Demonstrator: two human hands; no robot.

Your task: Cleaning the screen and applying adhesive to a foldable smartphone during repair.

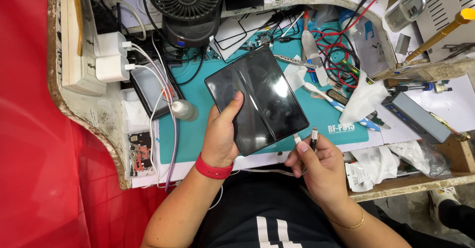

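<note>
Holding unfolded black foldable phone (257,99) over teal work mat (341,114), near workbench's front edge. My left hand (221,134) grips phone's lower left corner, thumb pressed on dark screen. Black desk fan (185,10) at mat's back edge. My right hand (319,164), just beside phone's lower right corner, pinches two cable plugs (307,139) between thumb and fingers.

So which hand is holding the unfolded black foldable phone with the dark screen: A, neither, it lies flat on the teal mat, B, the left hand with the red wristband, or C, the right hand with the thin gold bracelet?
B: the left hand with the red wristband grips the unfolded black foldable phone, thumb on its screen, while the right hand pinches cable plugs.
</note>
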